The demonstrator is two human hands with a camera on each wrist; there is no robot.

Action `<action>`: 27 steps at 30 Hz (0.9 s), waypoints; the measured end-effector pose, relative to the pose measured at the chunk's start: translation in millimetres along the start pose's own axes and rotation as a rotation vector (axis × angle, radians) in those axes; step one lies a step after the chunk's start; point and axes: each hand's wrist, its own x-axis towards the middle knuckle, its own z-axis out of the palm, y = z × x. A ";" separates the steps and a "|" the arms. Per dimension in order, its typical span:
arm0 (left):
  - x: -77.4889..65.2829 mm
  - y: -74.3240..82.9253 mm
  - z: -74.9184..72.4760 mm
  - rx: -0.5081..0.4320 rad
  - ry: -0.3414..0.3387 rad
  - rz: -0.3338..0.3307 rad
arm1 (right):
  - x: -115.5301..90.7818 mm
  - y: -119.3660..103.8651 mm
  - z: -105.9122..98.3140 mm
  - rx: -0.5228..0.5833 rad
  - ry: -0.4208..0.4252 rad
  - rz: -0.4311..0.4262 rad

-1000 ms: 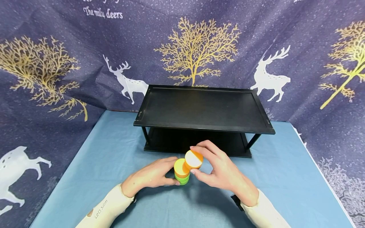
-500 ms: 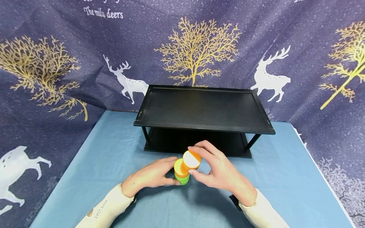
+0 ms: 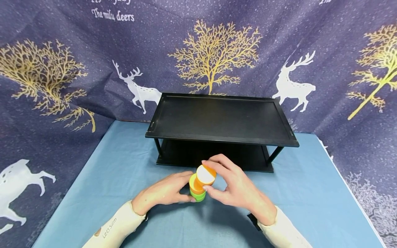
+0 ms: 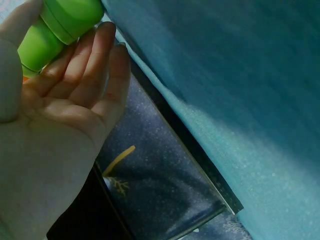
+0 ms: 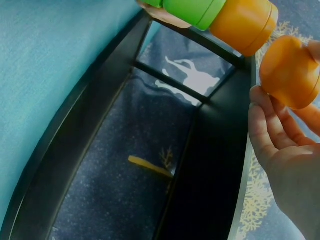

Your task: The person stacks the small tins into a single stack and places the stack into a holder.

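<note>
A short stack stands on the blue cloth, with green cups (image 4: 72, 20) at the bottom and an orange cup (image 5: 244, 25) on top. My left hand (image 3: 169, 188) holds the stack low down, its thumb at the front of the green part and its fingers round the far side. Between thumb and fingertips my right hand (image 3: 234, 187) pinches a second orange cup (image 3: 206, 175), whose pale flat end faces up. In the head view this cup overlaps the stack's right upper side. In the right wrist view it is tilted, with a narrow gap between it and the stacked orange cup.
Just behind the hands is a black two-tier shelf (image 3: 217, 119); its lower board (image 3: 186, 153) lies close to the fingers. Blue cloth (image 3: 130, 151) covers the table. A dark curtain (image 3: 198, 44) with deer and trees hangs at the back and sides.
My right hand has shifted slightly left with its orange cup, which now covers more of the stack's top. The left hand and the stack have stayed in place.
</note>
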 end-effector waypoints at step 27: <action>-0.5 -1.3 0.5 0.000 0.004 0.013 | -2.9 -2.2 11.3 0.014 -0.011 0.064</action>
